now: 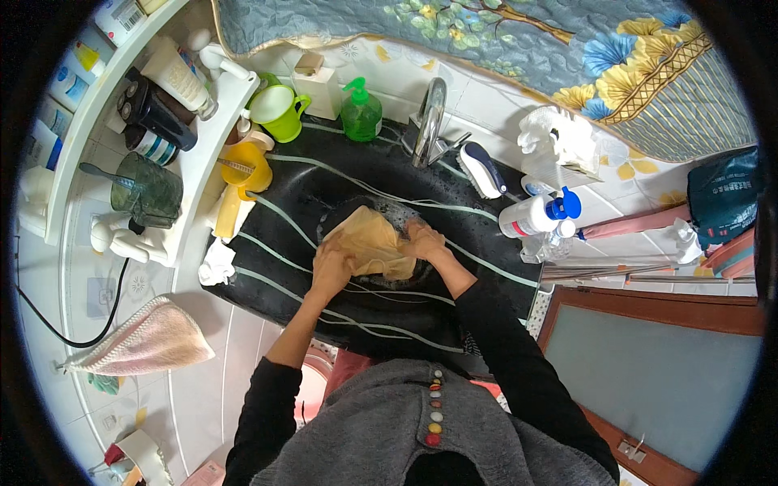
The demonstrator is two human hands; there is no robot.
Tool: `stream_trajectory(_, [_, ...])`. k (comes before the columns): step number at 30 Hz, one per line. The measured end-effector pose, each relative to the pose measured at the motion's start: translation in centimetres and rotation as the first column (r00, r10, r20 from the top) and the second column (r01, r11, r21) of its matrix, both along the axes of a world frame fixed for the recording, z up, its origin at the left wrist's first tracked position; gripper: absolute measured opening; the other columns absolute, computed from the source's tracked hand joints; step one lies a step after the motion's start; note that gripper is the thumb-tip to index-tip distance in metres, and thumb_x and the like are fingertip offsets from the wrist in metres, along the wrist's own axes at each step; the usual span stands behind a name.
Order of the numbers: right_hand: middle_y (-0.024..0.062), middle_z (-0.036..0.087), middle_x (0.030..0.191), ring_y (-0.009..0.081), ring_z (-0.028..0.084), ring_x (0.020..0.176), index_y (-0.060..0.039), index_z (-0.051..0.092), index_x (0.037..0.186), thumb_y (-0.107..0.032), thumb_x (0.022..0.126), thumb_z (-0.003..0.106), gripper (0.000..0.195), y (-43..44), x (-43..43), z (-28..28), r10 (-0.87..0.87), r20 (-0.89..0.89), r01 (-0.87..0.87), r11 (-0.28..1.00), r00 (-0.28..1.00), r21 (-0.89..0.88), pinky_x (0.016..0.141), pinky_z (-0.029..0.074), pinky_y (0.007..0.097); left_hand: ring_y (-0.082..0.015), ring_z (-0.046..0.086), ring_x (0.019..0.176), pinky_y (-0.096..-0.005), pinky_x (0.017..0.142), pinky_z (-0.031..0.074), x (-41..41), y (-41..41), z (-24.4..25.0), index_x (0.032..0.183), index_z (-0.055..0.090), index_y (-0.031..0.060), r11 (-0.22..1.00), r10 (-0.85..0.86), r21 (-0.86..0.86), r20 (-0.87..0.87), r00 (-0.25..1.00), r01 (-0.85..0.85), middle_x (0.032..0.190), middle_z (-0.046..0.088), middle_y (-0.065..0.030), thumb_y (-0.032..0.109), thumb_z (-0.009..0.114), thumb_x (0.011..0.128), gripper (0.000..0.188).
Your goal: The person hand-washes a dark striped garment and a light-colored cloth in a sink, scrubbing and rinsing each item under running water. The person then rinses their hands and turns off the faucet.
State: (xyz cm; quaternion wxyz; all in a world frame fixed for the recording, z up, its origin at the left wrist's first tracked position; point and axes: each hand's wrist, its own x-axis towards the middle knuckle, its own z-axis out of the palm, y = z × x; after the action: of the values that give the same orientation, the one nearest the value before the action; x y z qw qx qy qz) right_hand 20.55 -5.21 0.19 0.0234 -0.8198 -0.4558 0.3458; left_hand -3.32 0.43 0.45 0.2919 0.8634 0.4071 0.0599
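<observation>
A wet-looking yellow cloth (377,243) is spread between my hands in the basin of a black sink (292,194) with pale wavy stripes. My left hand (332,264) grips the cloth's left edge. At its right edge, my right hand (423,242) is closed on the fabric. Suds and water lie around the cloth, mostly behind it and beside my right hand. The chrome faucet (430,121) stands behind the basin; I cannot tell whether water runs from it.
Along the back rim stand a green pump bottle (361,115), a green mug (278,112) and a scrub brush (480,170). A white bottle with a blue cap (530,215) is at right. A yellow cup (248,167) sits at left, below a wall shelf (209,164) with toiletries.
</observation>
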Motion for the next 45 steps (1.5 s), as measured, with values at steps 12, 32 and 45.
stream_trajectory(12, [0.0235,0.056,0.122,0.0385,0.058,0.108,-0.0068,0.048,0.127,-0.046,0.078,0.068,0.066,1.1,-3.0,-4.4,-0.064,-0.042,0.062,0.997,0.997,-0.039,0.084,0.051,0.0467,-0.0359,0.029,0.135,-0.0426,0.107,0.032,4.8,-1.8,-4.7,0.146,0.028,0.0079,0.783,0.319,-0.538,-0.084,0.944,-0.312,0.146,0.031,-0.0195,0.025,0.054,0.092,0.063])
stream_trajectory(32, [0.0195,0.064,0.095,0.0368,0.062,0.090,-0.0005,0.062,0.094,-0.031,0.086,0.058,0.032,-2.7,-12.1,5.0,0.055,-0.397,0.202,0.792,0.916,0.576,0.076,0.049,0.0417,-0.0318,0.056,0.104,-0.0451,0.091,0.047,3.0,-0.5,-10.2,0.122,0.051,0.0085,-0.017,0.874,-0.675,0.348,0.339,0.738,0.116,0.057,-0.0140,0.030,0.045,0.095,0.035])
stream_trajectory(45, [0.0184,0.057,0.098,0.0405,0.059,0.091,-0.0056,0.060,0.097,-0.021,0.083,0.065,0.022,-2.6,-1.8,-2.6,-0.436,-0.199,0.476,0.742,0.878,0.472,0.079,0.049,0.0467,-0.0234,0.063,0.095,-0.0313,0.073,0.053,4.9,-0.3,0.9,0.113,0.058,-0.0022,0.307,0.605,-0.913,-0.032,0.795,-0.271,0.118,0.058,-0.0159,0.006,0.047,0.089,0.027])
